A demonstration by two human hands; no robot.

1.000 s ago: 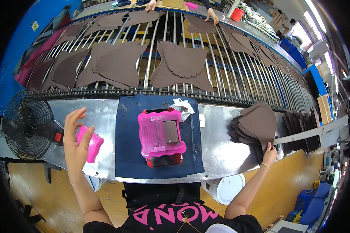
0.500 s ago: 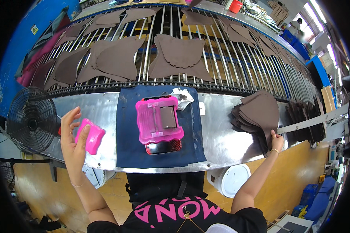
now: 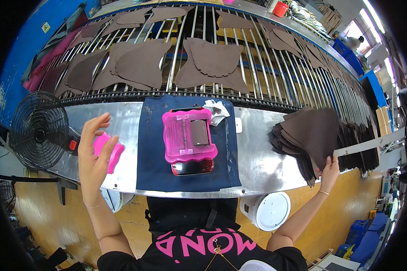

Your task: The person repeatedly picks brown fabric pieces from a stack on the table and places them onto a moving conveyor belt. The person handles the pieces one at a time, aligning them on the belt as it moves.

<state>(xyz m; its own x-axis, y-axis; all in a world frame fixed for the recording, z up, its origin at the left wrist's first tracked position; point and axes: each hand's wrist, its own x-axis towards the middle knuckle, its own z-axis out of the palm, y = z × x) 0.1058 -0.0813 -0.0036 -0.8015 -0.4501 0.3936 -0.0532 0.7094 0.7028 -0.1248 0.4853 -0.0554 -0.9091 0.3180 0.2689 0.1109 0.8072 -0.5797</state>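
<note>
At the table's right, my right hand (image 3: 328, 173) pinches the near edge of a dark brown cut piece (image 3: 320, 131), which looks like leather or cloth. That piece lies raised and shifted over a fanned stack (image 3: 286, 141) of similar pieces. My left hand (image 3: 94, 151) hovers at the left with fingers apart, in front of a pink wavy-edged plastic piece (image 3: 117, 156). Whether the hand touches it I cannot tell. Between my hands, a pink wavy-edged plastic holder (image 3: 177, 137) with a brown block (image 3: 200, 132) rests on a dark blue mat (image 3: 151, 177). Under it shows a shiny black-and-red object (image 3: 192, 167).
Beyond the metal table (image 3: 257, 158), brown cut pieces (image 3: 217, 56) lie on a rack of metal bars (image 3: 257, 74). A black fan (image 3: 40, 133) stands left. Crumpled white tissue (image 3: 218, 111) lies on the mat. A pale bar (image 3: 368, 145) crosses at right; a white bucket (image 3: 270, 211) stands below.
My right hand has moved slightly right, and the top brown piece has lifted and spread right from the stack. My left hand has risen a little and shifted right. The view has shifted slightly.
</note>
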